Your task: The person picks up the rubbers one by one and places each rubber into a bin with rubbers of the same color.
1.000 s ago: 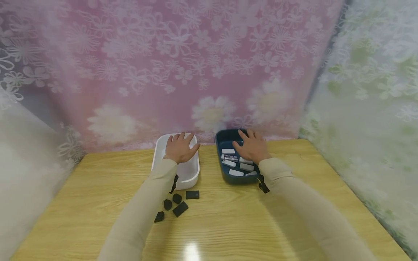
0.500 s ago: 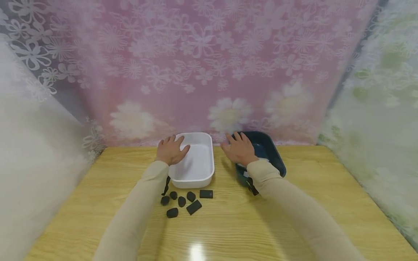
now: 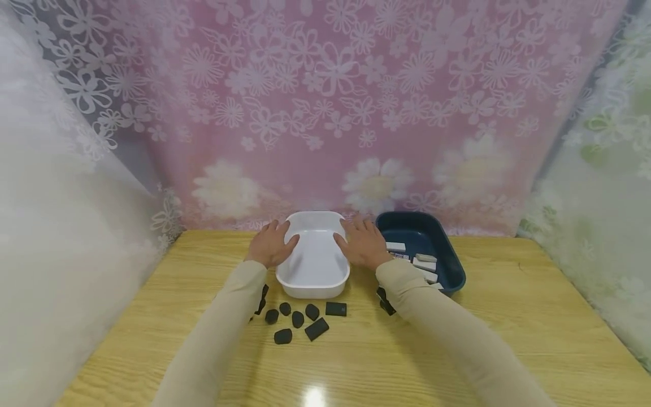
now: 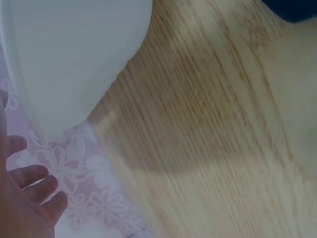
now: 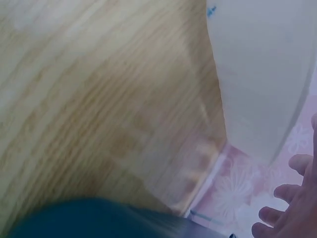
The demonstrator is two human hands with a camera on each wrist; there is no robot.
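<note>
Fingers of L. hand (image 3: 269, 245) are seen released, extended and spread, w/ thumb laid across the L. rim of the white tray (image 3: 315, 265) in head view. Fingers of R. hand (image 3: 363, 243) are likewise released and spread, thumb across the R. rim. The tray is thus flanked by both hands; whether it is touched cannot be told. In both wrist views the backdrop is seen btwn some fingertips and the tray wall. A small blue mark (image 5: 211, 11) is borne on the outer wall (R. wrist view).

Cuffs are worn close to the hands, i.e. L. sleeve (image 3: 213, 328) and R. sleeve (image 3: 447, 328), both beige, w/ a black strap visible under each wrist.

Just in front of the tray, 7 black pieces (image 3: 297, 319) are scattered: 5 rounded, 2 rectangular. Immed. R. of the R. hand is placed a dark blue tray (image 3: 414, 234), partly hidden by hand & sleeve; several white blocks (image 3: 424, 264) are contained, 1 w/ a printed label.

All is supported by a wood-grain table (image 3: 534, 316), marked by a bright reflection nr. its front edge. The rear is closed off by a pink floral backdrop (image 3: 325, 113), the sides by pale patterned cloth (image 3: 600, 226).
</note>
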